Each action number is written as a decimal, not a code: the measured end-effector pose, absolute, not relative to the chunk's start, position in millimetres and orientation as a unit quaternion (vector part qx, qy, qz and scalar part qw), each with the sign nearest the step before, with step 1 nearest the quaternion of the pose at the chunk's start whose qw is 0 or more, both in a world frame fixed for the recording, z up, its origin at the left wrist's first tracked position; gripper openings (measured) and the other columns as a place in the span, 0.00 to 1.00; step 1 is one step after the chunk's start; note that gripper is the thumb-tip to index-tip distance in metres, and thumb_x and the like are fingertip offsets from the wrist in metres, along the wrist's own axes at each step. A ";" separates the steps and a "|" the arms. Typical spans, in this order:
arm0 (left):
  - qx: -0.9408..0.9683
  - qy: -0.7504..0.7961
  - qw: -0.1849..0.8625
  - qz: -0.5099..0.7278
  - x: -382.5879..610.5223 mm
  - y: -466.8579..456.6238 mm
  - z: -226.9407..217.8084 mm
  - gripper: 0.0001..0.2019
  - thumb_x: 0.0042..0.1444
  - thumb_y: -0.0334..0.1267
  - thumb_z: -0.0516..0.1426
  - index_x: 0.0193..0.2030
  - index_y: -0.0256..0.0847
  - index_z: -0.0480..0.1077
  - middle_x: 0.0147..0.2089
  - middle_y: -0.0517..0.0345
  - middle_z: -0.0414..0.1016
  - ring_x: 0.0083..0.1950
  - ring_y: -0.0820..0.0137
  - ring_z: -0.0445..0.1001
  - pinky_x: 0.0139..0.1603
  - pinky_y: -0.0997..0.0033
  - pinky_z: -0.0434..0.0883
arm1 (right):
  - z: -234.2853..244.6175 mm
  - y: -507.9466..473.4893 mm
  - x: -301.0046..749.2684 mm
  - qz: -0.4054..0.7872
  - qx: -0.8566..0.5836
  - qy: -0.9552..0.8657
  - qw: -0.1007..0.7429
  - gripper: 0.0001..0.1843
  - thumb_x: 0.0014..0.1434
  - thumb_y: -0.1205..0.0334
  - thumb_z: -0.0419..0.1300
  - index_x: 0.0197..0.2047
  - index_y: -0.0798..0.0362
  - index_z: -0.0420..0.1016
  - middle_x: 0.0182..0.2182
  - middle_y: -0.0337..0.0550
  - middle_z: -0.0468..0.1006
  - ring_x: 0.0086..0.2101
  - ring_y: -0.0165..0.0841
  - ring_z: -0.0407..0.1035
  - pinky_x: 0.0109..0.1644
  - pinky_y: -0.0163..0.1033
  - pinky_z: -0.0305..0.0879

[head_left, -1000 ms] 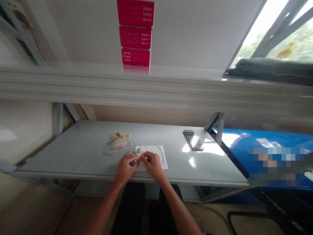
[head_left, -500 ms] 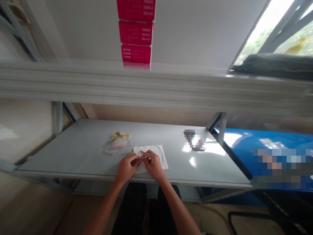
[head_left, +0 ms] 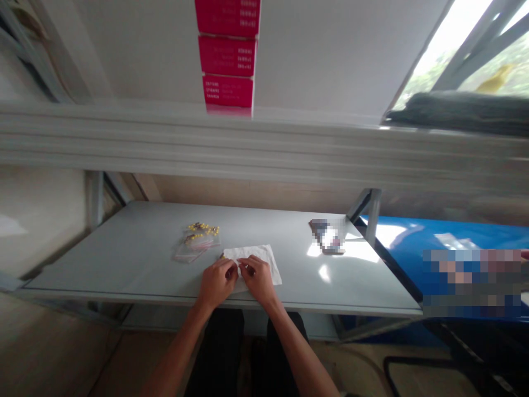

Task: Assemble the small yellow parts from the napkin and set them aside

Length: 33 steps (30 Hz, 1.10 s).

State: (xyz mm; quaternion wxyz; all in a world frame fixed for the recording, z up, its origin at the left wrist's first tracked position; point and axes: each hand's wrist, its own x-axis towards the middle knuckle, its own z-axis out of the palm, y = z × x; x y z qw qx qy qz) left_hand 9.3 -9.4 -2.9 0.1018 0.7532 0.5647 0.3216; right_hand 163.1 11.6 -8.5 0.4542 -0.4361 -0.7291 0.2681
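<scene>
Above a white cloth or paper sheet [head_left: 269, 266] on the grey table, my two hands meet with their fingertips almost touching. My left hand [head_left: 217, 282] has its fingers curled into a pinch at the sheet's left side. My right hand [head_left: 259, 277] is pinched too, over the middle of the sheet. Whatever lies between the fingertips is too small to make out. A small yellow piece [head_left: 222, 256] peeks out just beyond my left hand, partly hidden. Farther left, small yellow-and-dark pieces [head_left: 202, 226] lie on clear plastic zip bags [head_left: 192, 251].
A pixelated object [head_left: 327, 237] lies at the table's [head_left: 111, 248] right rear. Over the table runs a shelf edge [head_left: 248, 146], bearing stacked red boxes [head_left: 228, 91]. A blue surface [head_left: 397, 237] adjoins on the right, with a blurred-out area and part of another person's hand at the far right.
My right fingers have drawn in, and my left fingers are curled more closely. The yellow piece by my left hand shows less. A bit of another person's hand has appeared at the far right.
</scene>
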 end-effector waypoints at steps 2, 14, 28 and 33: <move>0.752 0.570 0.093 0.317 11.9 -9.0 -0.4 0.08 0.59 0.30 0.53 0.29 0.43 0.70 0.30 0.57 0.75 0.34 0.67 0.73 0.36 0.70 0.65 | -7.9 10.7 162.0 0.261 -0.445 -0.725 0.456 0.15 0.59 0.70 0.56 0.41 0.53 0.84 0.30 0.43 0.79 0.26 0.30 0.68 0.34 0.34 0.63; 0.702 0.614 0.014 0.360 18.3 -6.1 -7.6 0.08 0.57 0.32 0.54 0.27 0.45 0.66 0.28 0.58 0.74 0.32 0.66 0.73 0.36 0.70 0.64 | -16.1 14.6 163.3 0.231 -0.507 -0.670 0.490 0.15 0.53 0.73 0.55 0.37 0.55 0.82 0.28 0.42 0.77 0.25 0.30 0.67 0.32 0.35 0.63; 0.728 0.566 0.027 0.387 15.9 -8.2 -7.3 0.08 0.63 0.33 0.52 0.34 0.44 0.71 0.35 0.53 0.77 0.42 0.62 0.76 0.45 0.65 0.69 | -18.3 33.3 172.3 0.251 -0.481 -0.666 0.512 0.13 0.63 0.65 0.55 0.38 0.54 0.81 0.33 0.46 0.82 0.31 0.33 0.73 0.37 0.36 0.67; 0.598 0.595 0.103 0.526 1.2 10.9 -21.7 0.10 0.61 0.39 0.54 0.44 0.41 0.74 0.46 0.48 0.79 0.48 0.59 0.78 0.51 0.59 0.72 | -11.1 53.7 187.4 0.335 -0.404 -0.696 0.489 0.11 0.61 0.61 0.57 0.36 0.53 0.81 0.38 0.47 0.84 0.34 0.35 0.75 0.37 0.36 0.69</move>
